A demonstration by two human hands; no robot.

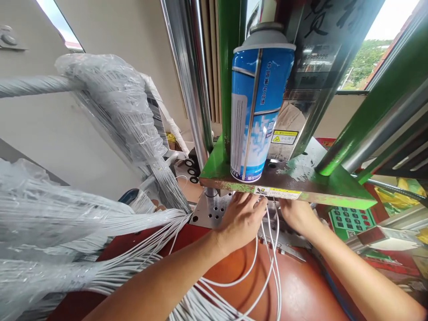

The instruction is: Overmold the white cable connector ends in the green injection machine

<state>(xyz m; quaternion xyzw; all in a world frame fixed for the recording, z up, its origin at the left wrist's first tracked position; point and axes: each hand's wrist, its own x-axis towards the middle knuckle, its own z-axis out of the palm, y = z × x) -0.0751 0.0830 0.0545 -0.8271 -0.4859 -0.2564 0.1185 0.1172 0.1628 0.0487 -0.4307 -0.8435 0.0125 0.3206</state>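
Observation:
My left hand [245, 218] reaches under the front edge of the green press plate [230, 183], its fingers bent together around a white cable [268, 223] at the metal mould. More thin white cables hang down beside it in loops over the red-brown table. My right hand [296, 215] is to the right of these cables, also beneath the plate; its fingers are hidden there. Below both hands lies the metal mould base [216, 209], with rows of holes at its left. A blue and white spray can [259, 111] stands upright on the plate above my hands.
Thick bundles of grey-white cables wrapped in clear plastic [117, 102] hang and lie at the left. Steel columns [187, 76] and green posts rise around the press. A green control panel with buttons [352, 218] is at the right. The red-brown table [297, 290] spreads below.

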